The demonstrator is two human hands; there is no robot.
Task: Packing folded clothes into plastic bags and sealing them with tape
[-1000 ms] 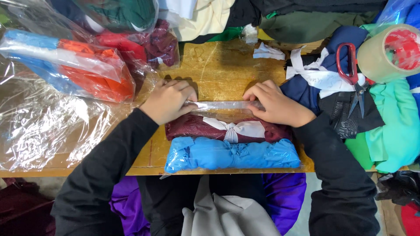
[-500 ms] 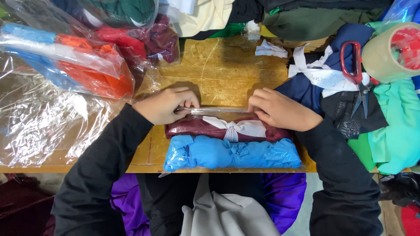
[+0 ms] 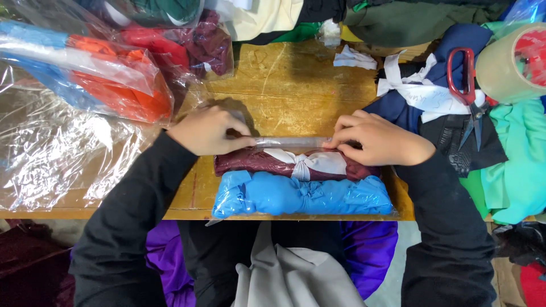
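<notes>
Left hand (image 3: 207,132): curled, fingertips pinching the left end of the clear bag flap (image 3: 291,141), knuckles up, resting on the wooden table (image 3: 296,85). Right hand (image 3: 378,139): fingers bent down, pressing and pinching the flap's right end. Both hands closed on the flap, which lies flat and stretched between them.

The flap belongs to a clear plastic bag (image 3: 301,179) lying at the near edge of the table, directly below the hands. Inside: a maroon folded garment (image 3: 250,162) with a white bow, touching a blue folded garment (image 3: 301,194) on the near side.

Handling judgement: light, soft, compressible; the film is thin and slippery and creases easily. Best hold looks like the flap's two ends, as now; gripping the middle would likely bunch it.

Surroundings: loose clear sheets (image 3: 57,153) to the left; filled bags of orange, blue and red cloth (image 3: 108,79) far left. To the right, a navy garment (image 3: 455,45) with white paper, red-handled scissors (image 3: 463,85) on top, a big tape roll (image 3: 512,62), teal cloth (image 3: 517,159). Table strip behind the flap is bare wood; nothing obstructs the hands
</notes>
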